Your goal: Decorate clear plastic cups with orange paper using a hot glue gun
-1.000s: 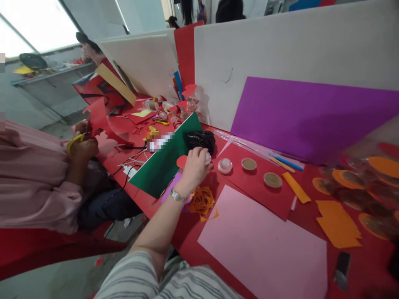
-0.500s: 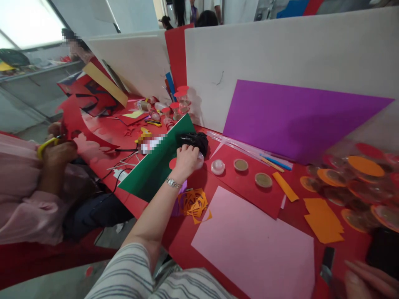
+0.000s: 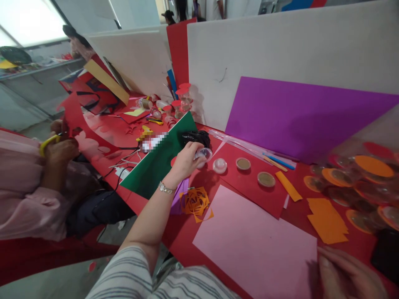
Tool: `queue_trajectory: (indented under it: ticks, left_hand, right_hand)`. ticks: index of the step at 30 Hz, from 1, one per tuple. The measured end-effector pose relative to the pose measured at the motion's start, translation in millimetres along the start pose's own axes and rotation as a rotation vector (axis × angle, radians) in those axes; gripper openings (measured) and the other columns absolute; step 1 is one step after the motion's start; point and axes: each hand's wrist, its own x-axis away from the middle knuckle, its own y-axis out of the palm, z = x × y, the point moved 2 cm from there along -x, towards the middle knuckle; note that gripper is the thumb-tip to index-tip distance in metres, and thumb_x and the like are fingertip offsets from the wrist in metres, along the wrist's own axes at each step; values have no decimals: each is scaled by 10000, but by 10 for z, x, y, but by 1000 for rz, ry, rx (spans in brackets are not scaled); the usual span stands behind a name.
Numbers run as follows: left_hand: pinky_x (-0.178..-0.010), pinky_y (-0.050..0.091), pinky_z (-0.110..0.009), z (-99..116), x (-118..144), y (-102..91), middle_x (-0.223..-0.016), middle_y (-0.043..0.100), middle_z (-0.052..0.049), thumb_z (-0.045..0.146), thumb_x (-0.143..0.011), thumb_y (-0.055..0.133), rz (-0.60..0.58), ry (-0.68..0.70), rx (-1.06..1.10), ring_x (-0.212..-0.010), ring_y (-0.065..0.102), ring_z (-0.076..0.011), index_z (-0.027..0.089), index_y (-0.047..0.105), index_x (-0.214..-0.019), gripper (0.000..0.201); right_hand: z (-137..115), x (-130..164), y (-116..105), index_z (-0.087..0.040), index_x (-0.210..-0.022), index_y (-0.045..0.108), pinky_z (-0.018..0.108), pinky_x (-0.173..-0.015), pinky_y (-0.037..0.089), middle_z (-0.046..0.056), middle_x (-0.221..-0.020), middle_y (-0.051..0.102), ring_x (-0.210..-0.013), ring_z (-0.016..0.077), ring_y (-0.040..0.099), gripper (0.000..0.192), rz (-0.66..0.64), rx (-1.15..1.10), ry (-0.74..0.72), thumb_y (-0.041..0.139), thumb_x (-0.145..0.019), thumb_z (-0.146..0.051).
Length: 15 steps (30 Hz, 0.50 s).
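Note:
My left hand, a metal watch on its wrist, grips a small clear plastic cup, tilted just above the red table. Another clear cup stands to its right, followed by a cup with brown filling and a second brown-filled cup. Behind my left hand lies a black plastic bag. At the lower right, my right hand rests by the edge of a pink sheet, fingers stretched and slightly apart; nothing shows in them. Its lower part is cut off by the frame.
A green board stands left of my hand. Orange paper scraps lie nearby. Several cups with orange and red discs are piled at the right. A purple sheet leans on the white panel. A co-worker's hand holds yellow scissors.
My left hand has lifted slightly, bringing the clear cup into view. My right hand has moved left and up to the pink sheet's edge, covering where a cutter knife lay.

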Motion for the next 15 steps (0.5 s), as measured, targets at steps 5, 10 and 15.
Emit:
queue_trajectory:
  ticks: [5, 10, 15]
  left_hand:
    - [-929, 538, -342, 120, 181, 63, -1102, 650, -68, 222, -882, 686, -40, 108, 250, -1041, 641, -205, 196, 587, -1119, 257]
    - [-937, 531, -359, 542, 583, 420, -1232, 597, -108, 210, -899, 668, -265, 219, 186, -1096, 630, -234, 187, 561, -1203, 323]
    - [-937, 502, -398, 968, 1031, 937, -1184, 626, -96, 173, -914, 629, -528, 314, 4, -1053, 630, -249, 180, 578, -1149, 240]
  right_hand:
    - [-155, 57, 57, -173, -940, 685, 386, -747, 514, 111, -961, 693, -856, 244, 654, 375, -19, -30, 14, 563, -939, -528]
    - [-291, 61, 55, -175, -937, 682, 349, -724, 542, 93, -946, 688, -849, 217, 665, 321, -6, -48, 37, 585, -930, -481]
    - [-269, 145, -193, -179, -953, 690, 370, -797, 541, 88, -978, 679, -884, 225, 658, 298, 123, -6, 247, 651, -884, -466]
